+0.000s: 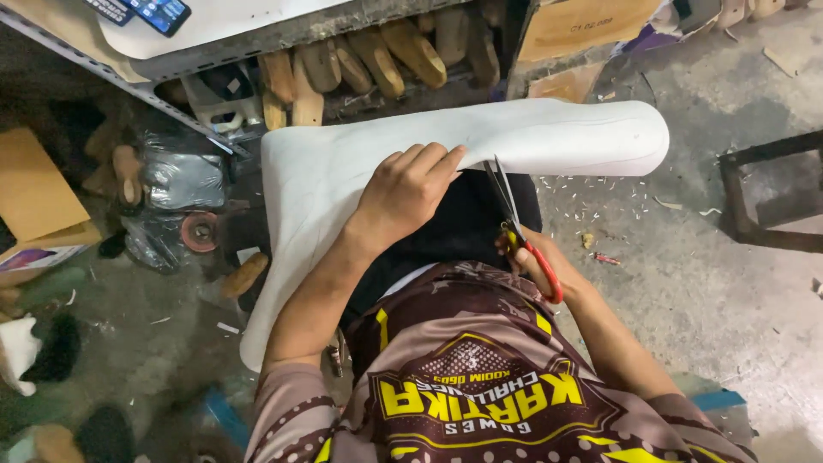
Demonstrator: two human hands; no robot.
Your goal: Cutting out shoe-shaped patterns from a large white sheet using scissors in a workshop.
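A large white sheet (566, 137) of soft material lies across my lap and bends over to the left, down toward the floor. My left hand (403, 193) presses flat on the sheet near its cut edge, fingers pointing right. My right hand (533, 266) grips red-handled scissors (514, 219), blades pointing up and meeting the sheet's lower edge just right of my left fingertips. The blades look nearly closed.
Wooden shoe lasts (377, 60) line a shelf behind the sheet. A phone (159, 13) lies on a white surface at top left. Cardboard (30, 184) and plastic-wrapped items (176, 180) crowd the left. White scraps (591, 201) litter the concrete floor; a dark metal frame (763, 197) stands right.
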